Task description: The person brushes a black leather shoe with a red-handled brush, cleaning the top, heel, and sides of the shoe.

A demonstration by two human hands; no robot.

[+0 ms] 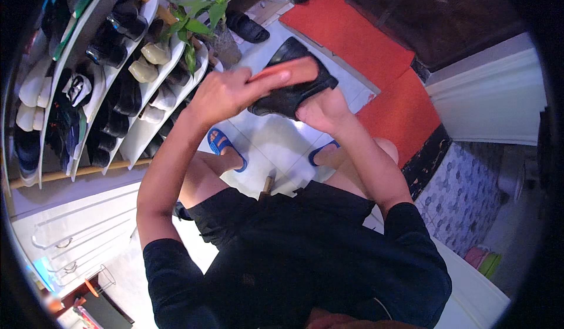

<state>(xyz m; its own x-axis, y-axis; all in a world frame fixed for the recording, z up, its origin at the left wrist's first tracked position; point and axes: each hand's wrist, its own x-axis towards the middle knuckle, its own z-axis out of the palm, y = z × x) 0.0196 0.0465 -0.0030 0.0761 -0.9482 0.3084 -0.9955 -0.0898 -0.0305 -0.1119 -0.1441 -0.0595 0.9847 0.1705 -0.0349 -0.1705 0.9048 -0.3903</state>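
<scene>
My left hand (220,97) is closed round an orange-red block that looks like a shoe brush (302,70). The brush lies across the top of a black leather shoe (288,50); its underside is hidden. My right hand (323,110) supports the shoe from its open end, with the fingers out of sight inside or behind it. Both hands hold these things out in front of my body, above the tiled floor (282,135).
On the left stands a white slanted shoe rack (144,138) with several pairs of shoes. A potted plant (226,44) and black slides (248,27) are beyond it. Red mats (346,26) lie at the far right. Blue slippers (217,140) are on my feet.
</scene>
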